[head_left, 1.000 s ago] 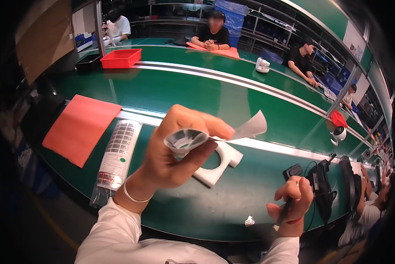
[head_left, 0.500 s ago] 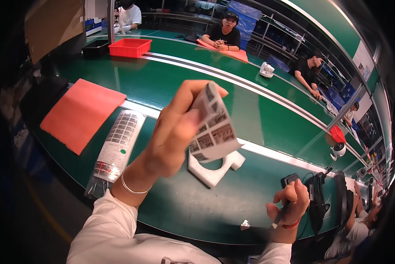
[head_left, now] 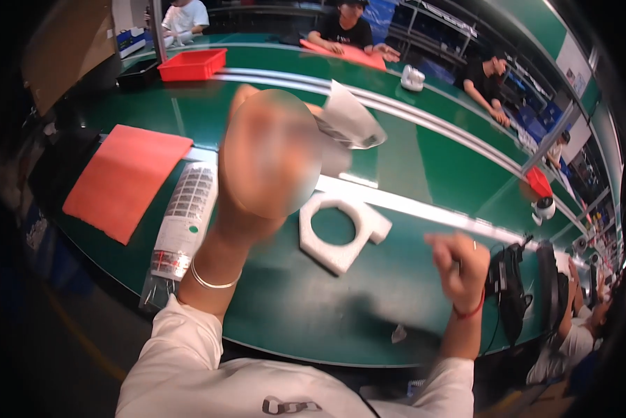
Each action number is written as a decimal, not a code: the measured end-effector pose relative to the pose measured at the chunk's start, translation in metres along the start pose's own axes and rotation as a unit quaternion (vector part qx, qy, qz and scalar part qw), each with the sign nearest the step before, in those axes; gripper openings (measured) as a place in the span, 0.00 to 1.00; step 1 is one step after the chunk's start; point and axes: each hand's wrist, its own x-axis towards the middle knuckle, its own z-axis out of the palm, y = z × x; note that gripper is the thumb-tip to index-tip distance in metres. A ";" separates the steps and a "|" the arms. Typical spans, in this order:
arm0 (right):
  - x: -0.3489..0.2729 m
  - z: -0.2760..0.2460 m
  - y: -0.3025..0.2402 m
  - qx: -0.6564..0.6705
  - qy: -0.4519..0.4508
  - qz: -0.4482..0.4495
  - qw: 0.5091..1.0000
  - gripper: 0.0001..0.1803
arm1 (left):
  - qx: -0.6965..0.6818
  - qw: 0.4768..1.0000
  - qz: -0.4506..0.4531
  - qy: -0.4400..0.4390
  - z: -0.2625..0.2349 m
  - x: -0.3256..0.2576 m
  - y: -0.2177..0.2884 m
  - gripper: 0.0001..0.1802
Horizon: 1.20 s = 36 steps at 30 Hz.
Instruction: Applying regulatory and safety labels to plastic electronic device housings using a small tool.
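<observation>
My left hand (head_left: 267,164) is raised over the table, its fingers closed on a curled sheet of printed labels (head_left: 354,122). A blurred patch hides much of this hand. The sheet sticks out to the right of the fingers, its pale side mostly showing. Below and right of it, a white foam piece (head_left: 365,245) with a round hole lies flat on the green table (head_left: 278,306). My right hand (head_left: 462,268) hovers at the right with its fingers curled and the forefinger pointing left; whatever it may hold is hidden. A small crumpled scrap (head_left: 398,333) lies nearer me.
An orange-red mat (head_left: 128,181) and a clear bag with printed label sheets (head_left: 185,216) lie at the left. Beyond the light rail stand a red bin (head_left: 194,65) and a white device (head_left: 412,78). Black cables and a pouch (head_left: 511,292) lie at the right. Other people sit across.
My left hand has lifted the label sheet farther away, and its printed face has turned mostly out of sight. My right hand has moved up and away from the table's near edge.
</observation>
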 end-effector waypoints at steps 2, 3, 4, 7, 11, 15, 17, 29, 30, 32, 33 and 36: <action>0.008 0.014 0.015 0.014 -0.019 0.044 0.999 0.07 | -0.011 0.999 0.033 0.012 -0.005 0.004 -0.003 0.10; 0.008 0.022 0.026 0.001 -0.034 0.044 0.998 0.09 | -0.004 0.999 0.039 0.005 -0.007 0.005 -0.008 0.09; 0.008 0.031 0.035 -0.040 -0.080 0.059 0.994 0.12 | 0.010 0.999 0.048 0.000 -0.010 0.006 -0.010 0.09; 0.004 0.061 0.057 -0.132 -0.097 0.065 0.984 0.22 | 0.106 0.994 -0.003 0.015 -0.007 0.008 -0.010 0.15; -0.012 0.095 0.082 -0.207 -0.166 0.118 0.957 0.33 | 0.235 0.964 -0.118 -0.046 -0.006 0.010 -0.016 0.10; -0.011 0.100 0.078 -0.189 -0.195 0.128 0.954 0.32 | 0.309 0.941 -0.095 -0.100 -0.008 0.009 -0.025 0.13; -0.010 0.095 0.077 -0.176 -0.225 0.118 0.951 0.29 | 0.303 0.940 -0.103 -0.118 -0.007 0.007 -0.022 0.13; -0.009 0.064 0.117 -0.052 -0.213 0.139 0.966 0.31 | 0.244 0.968 -0.024 -0.045 -0.012 0.009 -0.011 0.14; -0.002 0.058 0.123 0.028 -0.161 0.220 0.962 0.29 | 0.231 0.971 -0.050 -0.032 -0.011 0.011 -0.009 0.13; 0.015 0.055 0.130 0.528 -0.013 0.266 0.806 0.38 | 0.222 0.973 -0.058 -0.012 -0.020 0.010 -0.001 0.13; 0.022 0.054 0.138 0.641 0.030 0.244 0.727 0.39 | 0.219 0.975 -0.044 -0.008 -0.020 0.012 -0.002 0.13; 0.045 0.062 0.153 0.785 0.127 0.173 0.582 0.40 | 0.209 0.977 -0.045 0.001 -0.018 0.015 -0.003 0.13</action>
